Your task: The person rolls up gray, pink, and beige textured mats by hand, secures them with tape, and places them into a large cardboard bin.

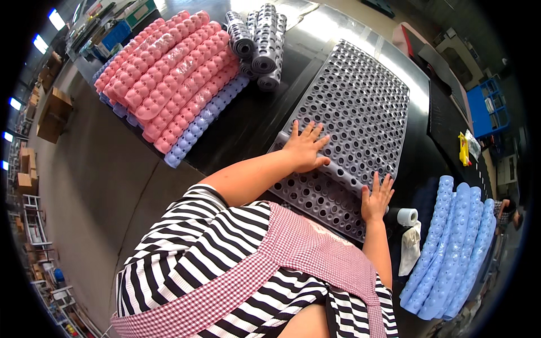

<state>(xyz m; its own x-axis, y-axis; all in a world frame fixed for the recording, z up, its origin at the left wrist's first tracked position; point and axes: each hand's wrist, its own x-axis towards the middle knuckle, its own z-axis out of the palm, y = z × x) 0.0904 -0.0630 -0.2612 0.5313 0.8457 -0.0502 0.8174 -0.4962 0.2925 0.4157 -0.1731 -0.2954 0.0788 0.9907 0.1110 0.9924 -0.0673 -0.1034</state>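
A grey perforated bath mat (360,96) lies spread over the black table in front of me. Its near part curves into a raised fold or roll, with another perforated layer (324,200) showing beneath on my side. My left hand (307,149) rests on the left of that raised edge, fingers spread. At the right end of the same edge is my right hand (377,198), fingers apart and touching the mat. Neither hand grips anything. Whether the lower layer is the same mat or a second one, I cannot tell.
Rolled pink mats (174,70) are piled at the left over blue ones (205,121). Several grey rolls (264,42) stand behind. Blue rolls (451,248) lie at the right, near a tape roll (407,217) and a white cloth (410,248). A yellow tool (464,149) sits farther right.
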